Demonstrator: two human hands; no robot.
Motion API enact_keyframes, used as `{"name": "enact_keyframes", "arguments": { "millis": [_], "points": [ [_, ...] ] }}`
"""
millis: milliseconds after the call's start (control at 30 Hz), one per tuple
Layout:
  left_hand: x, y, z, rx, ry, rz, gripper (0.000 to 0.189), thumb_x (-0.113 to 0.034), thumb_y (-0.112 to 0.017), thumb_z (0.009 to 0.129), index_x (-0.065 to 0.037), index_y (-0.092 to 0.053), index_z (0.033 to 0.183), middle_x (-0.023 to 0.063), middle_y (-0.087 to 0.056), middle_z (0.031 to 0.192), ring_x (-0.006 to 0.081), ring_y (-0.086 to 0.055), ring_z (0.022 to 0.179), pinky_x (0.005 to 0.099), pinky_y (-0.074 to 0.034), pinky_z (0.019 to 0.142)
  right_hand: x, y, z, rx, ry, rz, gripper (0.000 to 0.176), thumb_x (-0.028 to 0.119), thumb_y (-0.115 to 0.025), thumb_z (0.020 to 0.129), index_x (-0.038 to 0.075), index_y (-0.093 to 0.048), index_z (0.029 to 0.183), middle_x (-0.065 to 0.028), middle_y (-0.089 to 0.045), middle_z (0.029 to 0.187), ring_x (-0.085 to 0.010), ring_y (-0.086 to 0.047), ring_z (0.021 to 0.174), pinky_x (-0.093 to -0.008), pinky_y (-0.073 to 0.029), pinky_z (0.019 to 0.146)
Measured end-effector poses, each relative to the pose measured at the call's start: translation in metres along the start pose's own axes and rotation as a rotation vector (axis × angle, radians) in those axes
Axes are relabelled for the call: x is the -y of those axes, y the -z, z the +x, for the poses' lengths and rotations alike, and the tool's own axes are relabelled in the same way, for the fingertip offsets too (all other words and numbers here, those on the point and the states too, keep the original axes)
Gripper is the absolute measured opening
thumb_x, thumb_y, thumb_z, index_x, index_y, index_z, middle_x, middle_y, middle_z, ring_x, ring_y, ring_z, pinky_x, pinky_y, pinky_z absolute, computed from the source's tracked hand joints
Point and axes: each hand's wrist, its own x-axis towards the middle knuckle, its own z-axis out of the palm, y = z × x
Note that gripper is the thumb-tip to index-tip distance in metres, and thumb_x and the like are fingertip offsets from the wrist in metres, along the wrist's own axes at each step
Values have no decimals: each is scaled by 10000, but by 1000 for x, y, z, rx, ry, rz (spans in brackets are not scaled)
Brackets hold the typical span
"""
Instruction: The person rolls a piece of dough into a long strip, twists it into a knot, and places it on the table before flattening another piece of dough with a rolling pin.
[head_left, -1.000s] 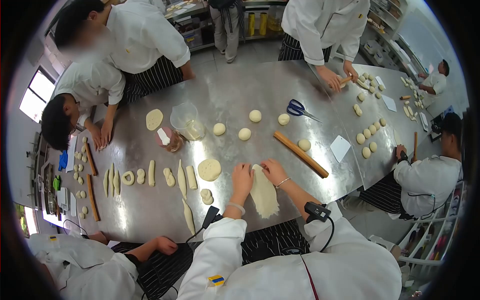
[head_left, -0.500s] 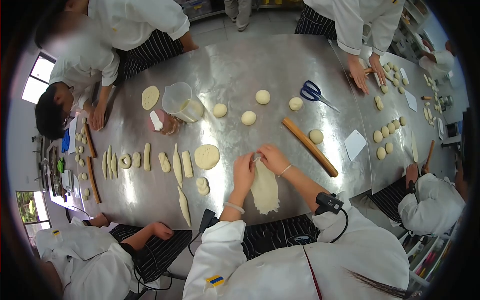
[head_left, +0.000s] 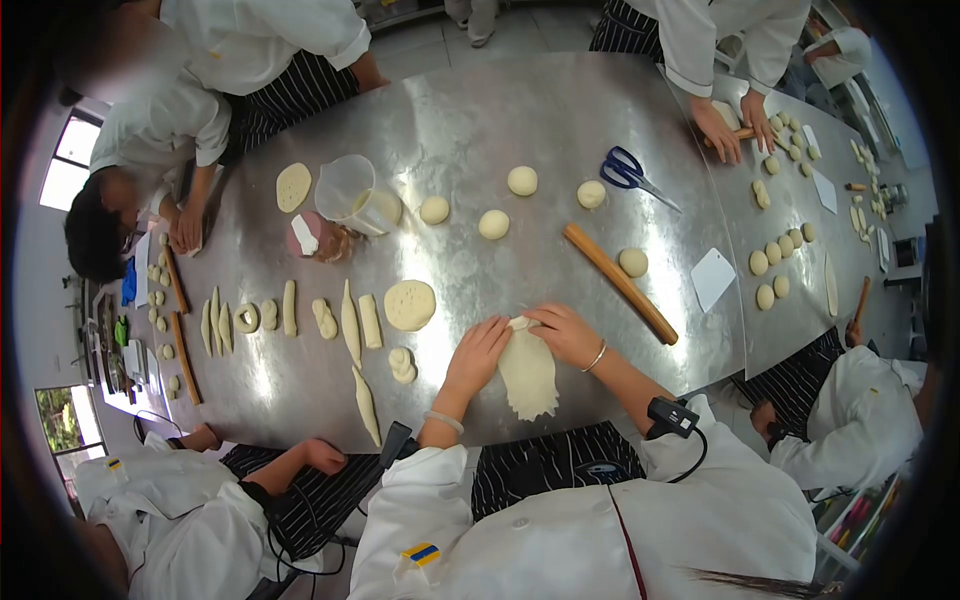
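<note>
A flattened sheet of dough [head_left: 528, 375] lies on the metal table in front of me, its near edge ragged. At its far end the edge is turned over into a short roll. My left hand [head_left: 482, 352] holds the left corner of that folded edge with its fingertips. On the other corner, my right hand [head_left: 566, 336] has its fingers bent over the dough. The fingers partly cover both corners. To the left of my left hand sit a knotted dough piece [head_left: 402, 365] and a flat dough round [head_left: 409, 305].
Beyond my hands are a wooden rolling pin [head_left: 620, 284], dough balls [head_left: 494, 224], blue-handled scissors [head_left: 636, 178] and a white scraper [head_left: 712, 279]. A plastic jug [head_left: 358, 195] stands back left, near shaped dough pieces [head_left: 290, 308]. Other people work around the table [head_left: 460, 110].
My hands have moved apart and slightly nearer to me along the sheet's far edge. That edge, pinched narrow before, now looks wider and folded over.
</note>
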Motion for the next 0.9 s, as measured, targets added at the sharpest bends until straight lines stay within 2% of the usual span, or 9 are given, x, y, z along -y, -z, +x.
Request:
{"name": "enact_keyframes", "arguments": {
  "millis": [133, 300, 533, 700, 767, 800, 833, 867, 900],
  "points": [
    [-1, 6, -5, -18, -47, 14, 379, -15, -607, 750, -5, -617, 1129, 133, -604, 1202, 296, -575, 1096, 402, -457, 934, -4, -3, -7, -47, -92, 62, 230, 116, -678, 765, 25, -669, 975, -94, -625, 1108, -274, -559, 1063, -397, -461, 891],
    [-10, -4, 23, -146, 344, -52, 349, -71, -686, 764, -36, -636, 1107, 121, -603, 1104, 320, -553, 1034, 406, -435, 909, 6, -3, 28, -23, -250, 18, 195, 153, -705, 771, 40, -675, 927, -76, -615, 1039, -257, -552, 1022, -393, -458, 881],
    [0, -13, 8, -107, 121, -121, 224, -51, -687, 750, -20, -647, 968, 78, -620, 1016, 271, -590, 960, 382, -465, 848, 0, -12, 13, 60, -71, -93, 136, 122, -678, 755, 67, -673, 879, -19, -601, 959, -219, -552, 923, -352, -457, 809],
    [1, -5, -12, -61, -17, -16, 253, -53, -631, 756, -16, -646, 1006, 77, -619, 1032, 259, -593, 957, 375, -470, 842, 13, 2, -5, 42, -66, -67, 127, 99, -653, 763, 70, -679, 884, -26, -611, 973, -216, -561, 914, -349, -453, 812],
    [2, -3, -12, -32, -43, 15, 282, -65, -600, 765, -17, -642, 1040, 82, -612, 1068, 254, -584, 986, 382, -464, 853, 14, 7, -7, 20, -116, -9, 216, 139, -636, 812, 55, -669, 1009, -63, -608, 1114, -235, -557, 1034, -376, -438, 888],
    [-2, -5, -8, -58, 64, 6, 338, -98, -604, 787, -14, -620, 1114, 99, -596, 1148, 268, -567, 1056, 397, -450, 905, 15, 7, -1, 18, -114, -9, 216, 139, -636, 812, 55, -669, 1009, -63, -608, 1114, -235, -557, 1034, -376, -438, 888],
    [-7, -7, -5, -81, 171, -6, 398, -132, -609, 809, -11, -599, 1188, 117, -581, 1228, 281, -551, 1126, 412, -435, 957, 15, 5, 6, 82, -154, -73, 306, 191, -629, 835, 46, -632, 1105, -80, -572, 1217, -243, -519, 1137, -395, -405, 955],
    [-10, -8, -1, -78, 170, -7, 398, -132, -609, 809, -11, -599, 1188, 117, -581, 1228, 281, -551, 1126, 412, -435, 957, 17, 3, 9, 148, -196, -137, 401, 242, -623, 858, 36, -596, 1201, -97, -535, 1321, -251, -481, 1239, -414, -373, 1022],
    [-12, -11, 3, -10, 157, 2, 471, -179, -615, 827, -4, -546, 1258, 135, -530, 1309, 296, -499, 1208, 428, -396, 1014, 17, 1, 6, 149, -198, -137, 401, 242, -623, 858, 36, -596, 1201, -97, -535, 1321, -251, -481, 1239, -414, -373, 1022]
  ]
}}
